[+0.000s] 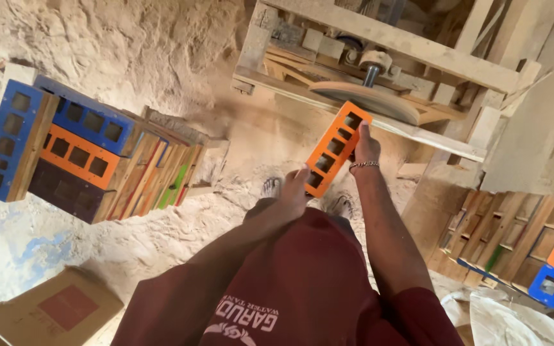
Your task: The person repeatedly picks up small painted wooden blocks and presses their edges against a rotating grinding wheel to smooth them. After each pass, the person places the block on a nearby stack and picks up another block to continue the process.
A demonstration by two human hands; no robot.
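Left hand: fingers are wrapping the near end of the orange slotted block.
Right hand: fingers are pressing together on its far end, beside the sanding disc.

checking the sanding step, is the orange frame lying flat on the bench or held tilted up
Held tilted. The orange frame slants, its upper end against the sanding disc, left hand at its lower end, right hand near the top.

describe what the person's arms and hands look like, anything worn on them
Both arms are bare below short maroon sleeves, part of a maroon shirt with white print on the front. The right hand has a thin beaded or chain bracelet at the wrist. The left hand shows no gloves, rings or bands.
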